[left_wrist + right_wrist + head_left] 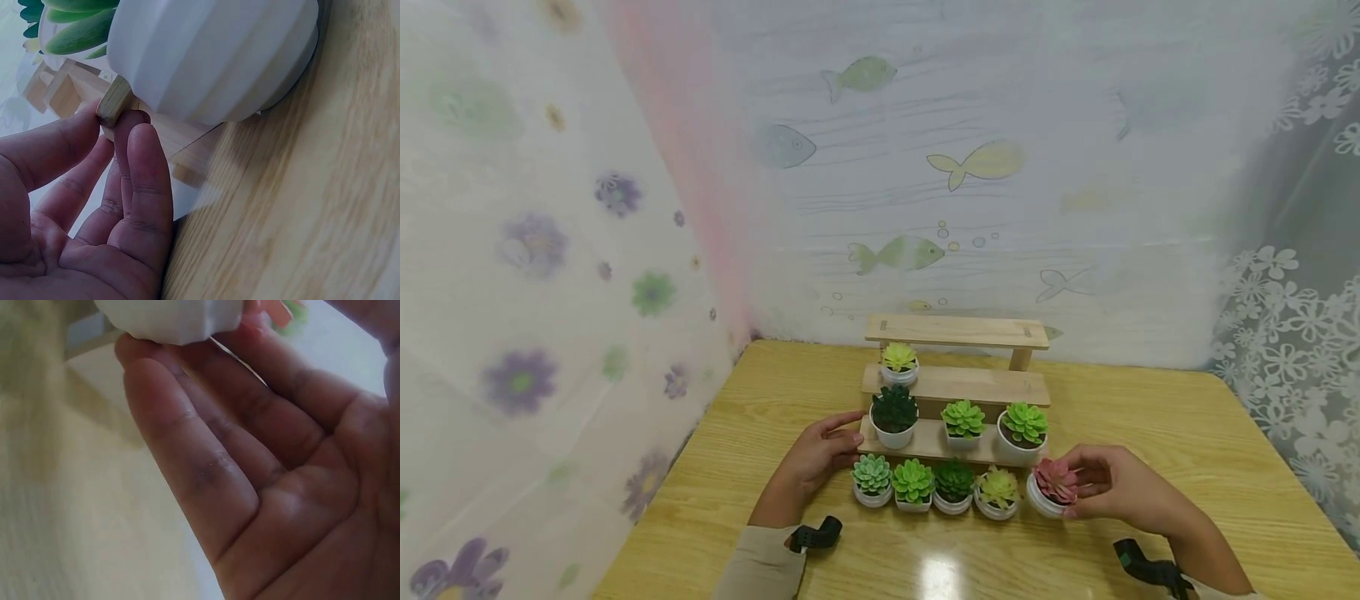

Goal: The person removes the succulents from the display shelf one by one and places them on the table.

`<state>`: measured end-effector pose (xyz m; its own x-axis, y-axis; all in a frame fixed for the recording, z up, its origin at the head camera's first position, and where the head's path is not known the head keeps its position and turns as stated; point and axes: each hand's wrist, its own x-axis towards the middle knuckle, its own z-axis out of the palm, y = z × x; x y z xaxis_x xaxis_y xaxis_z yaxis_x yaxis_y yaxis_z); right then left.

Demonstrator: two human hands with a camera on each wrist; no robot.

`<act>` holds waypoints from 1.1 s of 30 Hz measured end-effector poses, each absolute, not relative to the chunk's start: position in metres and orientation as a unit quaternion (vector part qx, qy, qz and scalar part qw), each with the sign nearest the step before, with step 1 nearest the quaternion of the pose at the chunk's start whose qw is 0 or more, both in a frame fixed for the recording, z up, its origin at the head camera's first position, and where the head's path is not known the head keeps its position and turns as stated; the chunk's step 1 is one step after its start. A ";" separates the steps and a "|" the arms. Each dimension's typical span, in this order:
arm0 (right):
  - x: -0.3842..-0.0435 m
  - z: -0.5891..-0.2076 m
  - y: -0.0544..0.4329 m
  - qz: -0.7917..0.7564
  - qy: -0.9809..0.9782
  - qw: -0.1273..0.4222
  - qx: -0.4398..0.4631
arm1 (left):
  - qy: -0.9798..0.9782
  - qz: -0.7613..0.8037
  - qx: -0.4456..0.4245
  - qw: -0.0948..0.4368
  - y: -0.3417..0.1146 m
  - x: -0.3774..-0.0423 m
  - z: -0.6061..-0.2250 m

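Right hand: my right hand (1112, 487) grasps the pink plant (1056, 479) by its white pot (1042, 500), thumb on the near side and fingers on the far side.
Pink plant: at the right end of the front row, just right of the yellow plant (997, 487) and a little apart from it; its pot leans. I cannot tell whether the base touches the table (692, 508).
Left hand: my left hand (822, 450) pinches the left end of the bottom step (927, 433) between thumb and fingers, near a white ridged pot (212, 56) that looms large in the left wrist view.
Front row: from my left, the pale green plant (872, 473), the bright green plant (913, 480) in a squarish pot, the deep green plant (954, 480), then the yellow one, all in front of the wooden shelf (977, 386).
Bottom step plants: a blackish-green plant (893, 408) at the left, a small lime plant (963, 418) right of centre, and a larger lime plant (1025, 423) at the right end.
Middle step: one yellow-green plant (899, 357), at the left end.
Backdrop: a fish-print sheet (880, 167) behind, a flowered sheet (520, 300) on my left.
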<state>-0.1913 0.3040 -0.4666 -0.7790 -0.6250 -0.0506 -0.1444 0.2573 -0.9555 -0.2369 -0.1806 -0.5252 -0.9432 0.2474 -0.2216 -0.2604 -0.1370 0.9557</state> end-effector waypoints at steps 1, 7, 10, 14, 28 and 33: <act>-0.193 -0.470 0.305 -0.559 0.756 0.228 -0.255 | 0.634 0.754 -0.006 0.169 -0.181 -0.237 -0.525; -0.198 -0.483 0.308 -0.578 0.730 0.265 -0.251 | 0.632 0.755 -0.004 0.174 -0.181 -0.238 -0.527; -0.199 -0.487 0.309 -0.578 0.731 0.266 -0.246 | 0.636 0.752 -0.001 0.173 -0.182 -0.240 -0.529; -0.201 -0.491 0.309 -0.569 0.742 0.257 -0.243 | 0.640 0.748 0.008 0.174 -0.183 -0.240 -0.530; -0.202 -0.509 0.309 -0.550 0.759 0.245 -0.246 | 0.646 0.744 0.005 0.173 -0.182 -0.239 -0.529; -0.203 -0.510 0.308 -0.550 0.756 0.239 -0.260 | 0.647 0.743 0.005 0.171 -0.182 -0.239 -0.529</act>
